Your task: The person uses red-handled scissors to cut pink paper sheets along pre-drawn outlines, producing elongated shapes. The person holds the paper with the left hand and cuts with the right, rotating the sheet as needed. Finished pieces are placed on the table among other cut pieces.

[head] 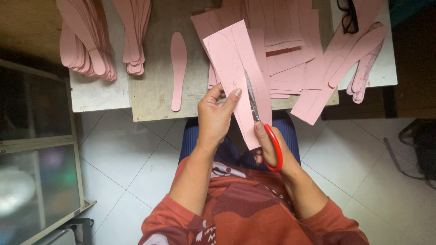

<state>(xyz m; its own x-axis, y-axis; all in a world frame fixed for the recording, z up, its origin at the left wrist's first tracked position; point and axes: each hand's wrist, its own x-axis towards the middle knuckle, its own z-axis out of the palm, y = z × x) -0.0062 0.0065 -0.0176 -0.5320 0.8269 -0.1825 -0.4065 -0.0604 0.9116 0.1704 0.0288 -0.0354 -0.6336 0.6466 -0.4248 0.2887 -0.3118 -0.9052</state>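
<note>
The left hand [217,113] pinches a pink sheet [236,68] at its nine o'clock edge. The right hand [268,147], grip closed around red-handled scissors [261,124], cuts into it at five o'clock above the table [154,90].

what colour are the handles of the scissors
Red. The scissors' handles show in the head view, looped around the right hand's fingers.

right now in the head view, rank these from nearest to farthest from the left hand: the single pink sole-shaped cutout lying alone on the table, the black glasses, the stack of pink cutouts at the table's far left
Measured from the left hand:
1. Single pink sole-shaped cutout, lying alone on the table just left of the hand.
2. Stack of pink cutouts, at the table's far left edge.
3. Black glasses, at the far right top corner.
</note>
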